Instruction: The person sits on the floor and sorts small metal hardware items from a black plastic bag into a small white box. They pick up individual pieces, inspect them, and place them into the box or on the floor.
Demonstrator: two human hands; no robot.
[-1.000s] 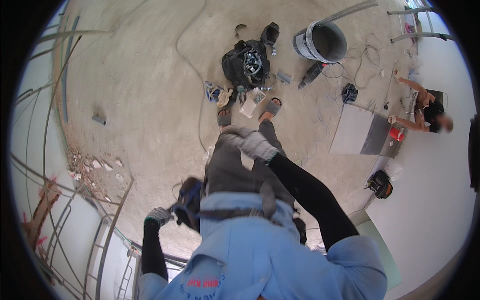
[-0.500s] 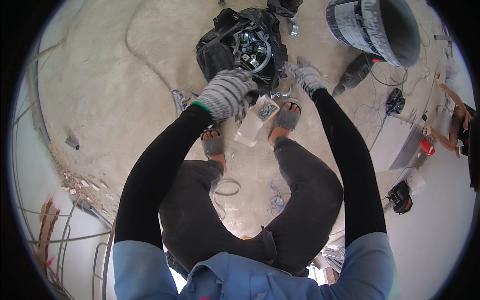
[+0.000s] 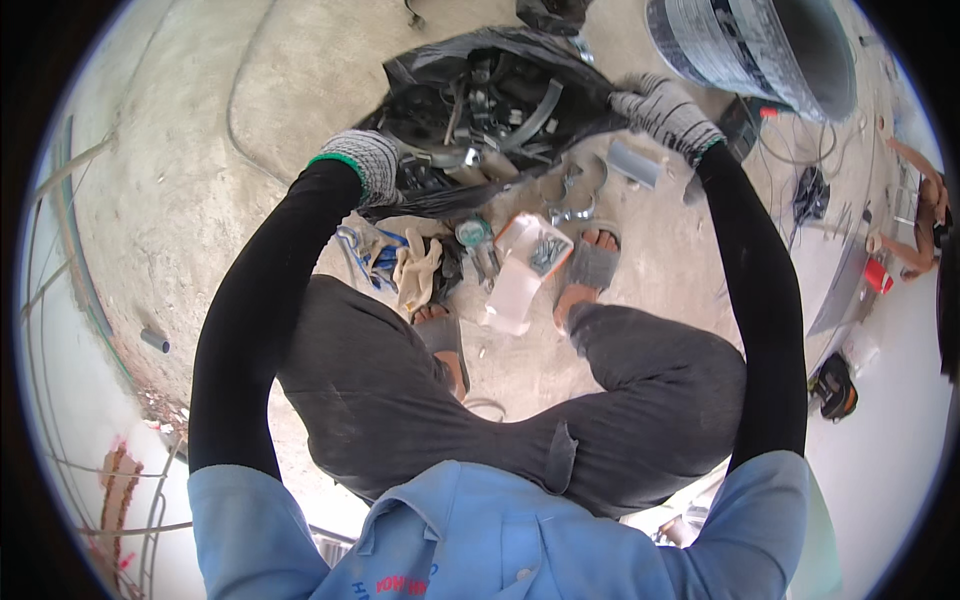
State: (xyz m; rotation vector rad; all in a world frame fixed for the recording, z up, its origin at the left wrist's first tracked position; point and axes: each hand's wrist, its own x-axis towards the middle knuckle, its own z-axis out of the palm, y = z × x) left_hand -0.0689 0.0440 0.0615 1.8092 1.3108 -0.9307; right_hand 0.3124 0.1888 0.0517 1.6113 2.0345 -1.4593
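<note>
Ahead of my feet, a black plastic bag [image 3: 425, 68] is spread wide, with curved metal clamps [image 3: 535, 115] and other small hardware inside. Gripping its near left edge is my left hand [image 3: 372, 165], in a grey-striped knit glove with a green cuff. My right hand [image 3: 668, 115], gloved alike, pinches the bag's right edge and stretches it outward. Just below the bag stand an open white box [image 3: 512, 295] holding screws [image 3: 548, 255] and a small teal-rimmed roll [image 3: 472, 233]. Cream work gloves [image 3: 418, 270] lie near my left foot. Loose metal clamps [image 3: 575, 210] rest by my right foot.
A large grey bucket [image 3: 740, 50] lies tipped at the upper right. Behind my right wrist is a dark power tool [image 3: 742, 130], partly hidden. A grey curved piece [image 3: 633, 165] lies beside the bag. Another person [image 3: 925, 210] is at the far right. A cable [image 3: 232, 110] runs across the left floor.
Both hands have moved apart, and the bag is now pulled wide between them. My left hand has left the area over the white box, uncovering the cream gloves and teal-rimmed roll.
</note>
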